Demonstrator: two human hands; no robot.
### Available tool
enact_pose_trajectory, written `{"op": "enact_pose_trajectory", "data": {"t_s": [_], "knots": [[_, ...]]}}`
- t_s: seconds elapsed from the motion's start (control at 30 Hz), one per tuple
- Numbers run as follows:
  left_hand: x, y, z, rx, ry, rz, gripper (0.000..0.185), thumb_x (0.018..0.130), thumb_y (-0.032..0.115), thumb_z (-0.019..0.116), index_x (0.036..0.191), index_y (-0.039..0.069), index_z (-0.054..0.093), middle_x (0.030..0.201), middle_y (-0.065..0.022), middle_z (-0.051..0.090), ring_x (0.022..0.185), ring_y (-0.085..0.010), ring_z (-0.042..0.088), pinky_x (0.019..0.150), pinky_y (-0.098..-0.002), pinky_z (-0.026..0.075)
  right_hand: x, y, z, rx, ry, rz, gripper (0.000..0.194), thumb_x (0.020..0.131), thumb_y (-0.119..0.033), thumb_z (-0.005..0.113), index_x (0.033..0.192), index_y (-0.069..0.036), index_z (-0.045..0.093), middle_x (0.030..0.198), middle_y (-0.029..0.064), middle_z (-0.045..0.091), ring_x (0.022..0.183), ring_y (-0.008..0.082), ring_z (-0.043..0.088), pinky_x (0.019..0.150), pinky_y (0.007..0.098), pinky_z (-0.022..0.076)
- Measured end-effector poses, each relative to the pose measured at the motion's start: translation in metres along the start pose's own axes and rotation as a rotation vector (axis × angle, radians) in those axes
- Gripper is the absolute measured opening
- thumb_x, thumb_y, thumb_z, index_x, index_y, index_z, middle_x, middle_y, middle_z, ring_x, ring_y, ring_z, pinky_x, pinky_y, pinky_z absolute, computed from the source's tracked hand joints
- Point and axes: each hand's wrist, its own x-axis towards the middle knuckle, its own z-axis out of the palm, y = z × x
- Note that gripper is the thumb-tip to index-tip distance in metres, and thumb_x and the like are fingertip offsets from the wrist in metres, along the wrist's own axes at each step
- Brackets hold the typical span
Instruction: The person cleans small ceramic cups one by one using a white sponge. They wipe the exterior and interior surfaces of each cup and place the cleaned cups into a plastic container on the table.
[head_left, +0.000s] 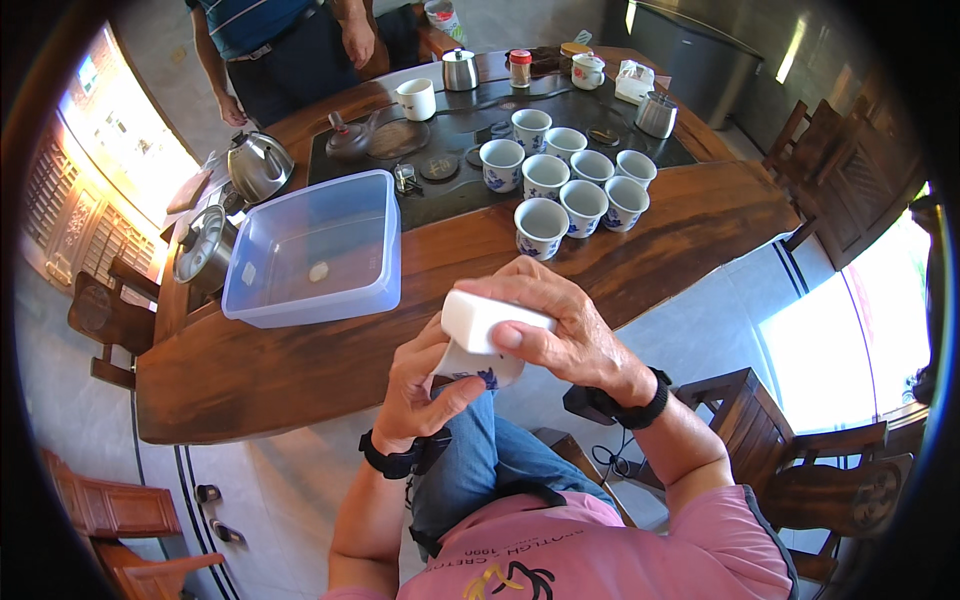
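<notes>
In my right hand (559, 319) is a white block, apparently a melamine sponge (480, 319), pinched between thumb and fingers. It is held over a white porcelain cup (469, 364) with blue painted decoration, which covers the view of part of that cup. My left hand (420, 386) grips the cup from the left, thumb at the front. Both hands are above my lap, before the table's near edge. Several matching blue-and-white cups (545, 176) stand upright in a cluster beyond my right hand. Left of them sits a translucent plastic tub (315, 296) with a small pale round spot at its bottom.
The wooden table (277, 382) has a dark inset tea tray (450, 206). A steel kettle (259, 165) and a lidded pot (206, 244) flank the tub. A dark teapot (349, 139), a white mug (416, 99) and steel canisters (460, 71) stand farther back. Another person (292, 56) stands across the table.
</notes>
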Motion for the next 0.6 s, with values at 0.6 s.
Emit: {"op": "enact_pose_trajectory", "data": {"t_s": [0.6], "knots": [[0.0, -0.003, 0.002, 0.006, 0.125, -0.153, 0.029, 0.095, 0.01, 0.069, 0.122, -0.001, 0.063, 0.117, -0.0062, 0.062, 0.103, -0.0134, 0.06, 0.088, -0.0281, 0.048, -0.006, 0.003, 0.021, -0.627, 0.129, -0.374, 0.046, 0.084, -0.038, 0.079, 0.126, -0.02, 0.072, 0.107, 0.0085, 0.061, 0.088, 0.0281, 0.054, 0.079, 0.0404, 0.0516]]}}
